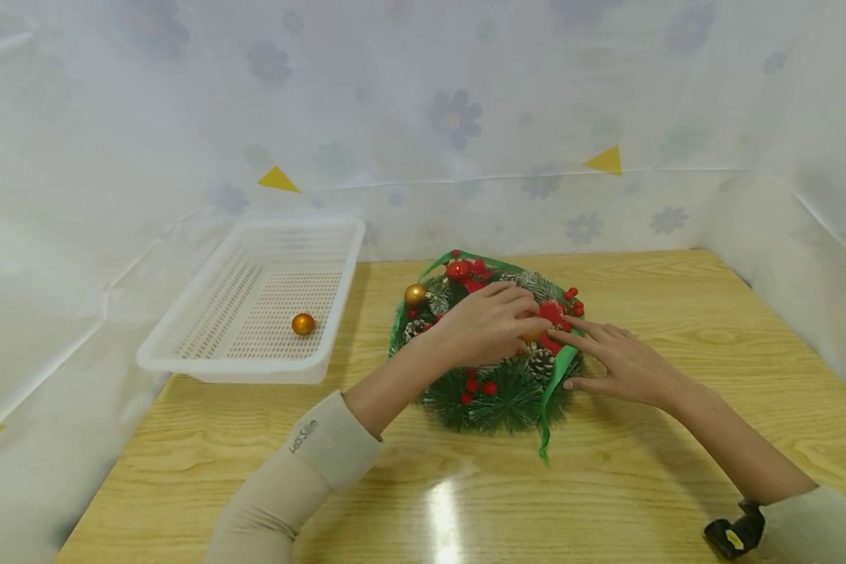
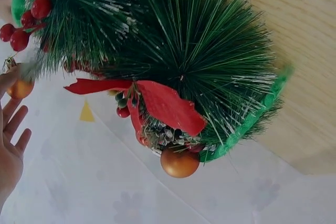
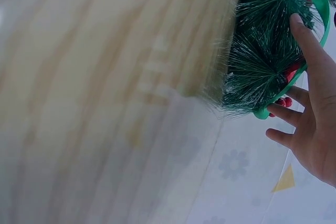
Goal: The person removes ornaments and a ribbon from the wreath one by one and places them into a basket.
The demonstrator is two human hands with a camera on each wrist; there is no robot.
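A green Christmas wreath (image 1: 504, 395) with pine cones, red berries, red bows and a green ribbon (image 1: 558, 380) lies on the table. My left hand (image 1: 489, 323) reaches over its middle and pinches an orange Christmas ball (image 2: 20, 88) near its cap; in the head view the fingers mostly cover this ball. On the wreath's right side my right hand (image 1: 623, 364) has its fingers spread, with fingertips at the ribbon and a red bow (image 1: 554, 315). The right wrist view shows the right thumb (image 3: 304, 32) over the green needles. A gold ball (image 1: 415, 294) sits at the wreath's upper left.
To the left stands a white plastic basket (image 1: 324, 368) with one orange ball (image 1: 303, 323) inside. Wooden tabletop (image 1: 395, 501) extends around the wreath. Flower-patterned sheeting (image 1: 409, 110) with yellow triangles encloses the table's back and sides.
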